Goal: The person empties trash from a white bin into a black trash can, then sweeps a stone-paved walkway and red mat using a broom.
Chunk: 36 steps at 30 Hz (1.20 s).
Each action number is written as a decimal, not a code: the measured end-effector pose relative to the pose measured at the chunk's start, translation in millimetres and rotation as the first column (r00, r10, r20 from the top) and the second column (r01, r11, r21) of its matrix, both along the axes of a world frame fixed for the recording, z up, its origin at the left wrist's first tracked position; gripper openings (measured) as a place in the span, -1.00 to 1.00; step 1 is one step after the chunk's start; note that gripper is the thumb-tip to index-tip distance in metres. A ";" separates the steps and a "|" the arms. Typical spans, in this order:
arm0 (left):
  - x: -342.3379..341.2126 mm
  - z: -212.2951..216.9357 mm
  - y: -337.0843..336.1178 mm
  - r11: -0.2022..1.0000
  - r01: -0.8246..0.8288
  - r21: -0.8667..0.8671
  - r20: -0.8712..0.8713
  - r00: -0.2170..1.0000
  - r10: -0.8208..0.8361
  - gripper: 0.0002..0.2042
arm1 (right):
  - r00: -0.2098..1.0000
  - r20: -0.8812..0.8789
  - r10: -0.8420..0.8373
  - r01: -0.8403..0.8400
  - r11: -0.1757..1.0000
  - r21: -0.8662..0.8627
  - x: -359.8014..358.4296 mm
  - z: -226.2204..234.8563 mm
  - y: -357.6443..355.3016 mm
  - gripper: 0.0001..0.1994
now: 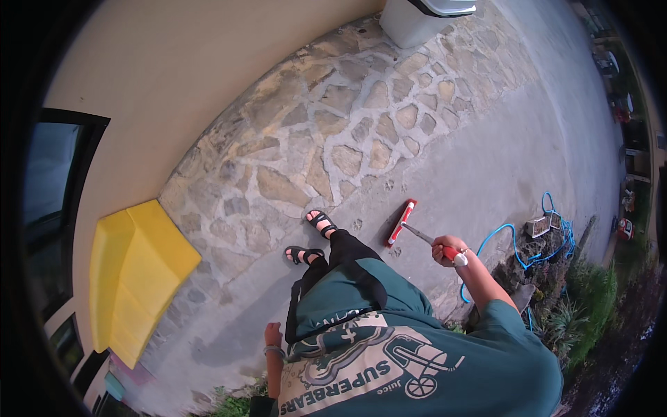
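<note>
My right hand (448, 251) is wrapped round the handle of a long-handled broom (401, 223), near the red-and-white grip end. Its narrow red-and-white head rests on the grey concrete in front of me and to the right; the underside is hidden. Down at my left side hangs my left hand (273, 335), apart from any object, with a band on the wrist. Seen from above, its fingers are too foreshortened to make out. My feet, in black sandals (303, 255), stand where the concrete meets the stone paving.
Irregular stone paving (340, 158) runs along a beige wall (167, 62). A yellow plastic slide-like piece (142, 271) stands at the left, and a grey-white bin (417, 24) ahead. Blue hose (514, 233) lies tangled by plants (577, 306) and a small box (538, 226) at the right.
</note>
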<state>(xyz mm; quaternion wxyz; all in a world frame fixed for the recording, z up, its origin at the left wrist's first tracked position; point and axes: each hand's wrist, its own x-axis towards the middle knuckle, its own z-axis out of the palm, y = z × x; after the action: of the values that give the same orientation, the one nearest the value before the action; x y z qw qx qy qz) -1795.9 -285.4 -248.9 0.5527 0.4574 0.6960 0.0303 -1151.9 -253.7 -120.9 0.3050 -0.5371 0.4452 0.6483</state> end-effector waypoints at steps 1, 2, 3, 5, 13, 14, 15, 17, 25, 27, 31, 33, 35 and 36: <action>0.1 5.3 0.4 1.000 0.006 -0.002 -0.010 1.000 -0.006 -0.81 | 1.000 -0.018 -0.011 0.011 1.000 0.027 1.4 -3.9 6.2 -0.80; -1.8 11.9 -1.4 0.998 -0.006 -0.057 -0.058 0.998 0.003 -0.82 | 0.997 -0.033 -0.065 0.068 0.994 0.090 6.8 -8.7 14.6 -0.80; -2.4 16.6 -1.9 0.996 0.079 -0.042 -0.100 0.992 -0.082 -0.83 | 0.992 -0.050 -0.120 0.126 0.980 0.152 15.2 -14.3 26.3 -0.80; -29.3 9.8 -21.0 0.939 0.341 0.044 -0.205 0.923 -0.325 -0.85 | 0.981 -0.119 -0.151 0.183 0.923 0.338 32.1 -17.0 55.6 -0.79; -27.6 22.5 15.6 0.875 0.462 0.141 -0.285 0.866 -0.411 -0.85 | 0.885 0.465 -0.028 -0.208 0.870 0.448 17.4 -26.6 76.1 -0.50; -14.9 25.3 22.1 1.000 0.024 -0.009 -0.172 0.985 -0.026 -0.80 | 0.863 0.505 0.017 -0.276 0.854 0.441 8.1 -18.4 77.4 -0.39; 2.2 33.9 36.8 0.990 -0.123 -0.068 -0.186 0.977 0.108 -0.77 | 0.842 0.536 0.059 -0.324 0.850 0.416 -2.0 -4.8 80.1 -0.37; -25.3 8.9 7.7 0.993 0.036 0.114 -0.230 0.973 -0.009 -0.78 | 0.849 0.510 0.140 -0.390 0.816 0.426 -25.6 22.6 99.3 -0.33; -1.4 4.7 -8.0 0.986 -0.142 -0.086 -0.204 0.971 0.122 -0.71 | 0.921 0.055 0.386 -0.352 0.764 0.541 -150.0 29.5 194.7 -0.57; -7.9 6.3 -6.1 0.982 -0.140 -0.128 -0.252 0.962 0.104 -0.71 | 0.865 0.008 0.502 -0.413 0.702 0.579 -205.4 14.2 239.7 -0.54; -47.7 -8.0 -33.9 0.938 -0.332 -0.098 -0.234 0.924 0.303 -0.73 | 0.655 -0.042 0.754 -0.500 0.475 0.724 -345.6 -51.8 331.2 -0.89; -76.7 -27.7 -27.2 0.993 -0.117 -0.001 -0.264 0.958 0.113 -0.78 | 0.596 -0.053 0.801 -0.499 0.421 0.757 -400.4 -92.9 371.6 -0.86; -99.1 -50.0 -43.0 0.988 0.138 0.068 -0.363 0.926 -0.104 -0.83 | 0.533 0.027 0.846 -0.544 0.319 0.776 -451.7 -105.8 405.1 -0.86; -112.3 -58.7 -48.9 0.973 0.212 0.093 -0.406 0.900 -0.157 -0.84 | 0.555 -0.038 0.831 -0.509 0.376 0.774 -466.5 -109.7 420.8 -0.87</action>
<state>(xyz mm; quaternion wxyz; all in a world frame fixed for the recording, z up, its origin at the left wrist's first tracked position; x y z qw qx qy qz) -1908.2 -334.3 -307.6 0.3689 0.5542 0.7431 -0.0686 -1618.4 167.2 -230.6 0.0746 -0.3624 -0.0422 0.9281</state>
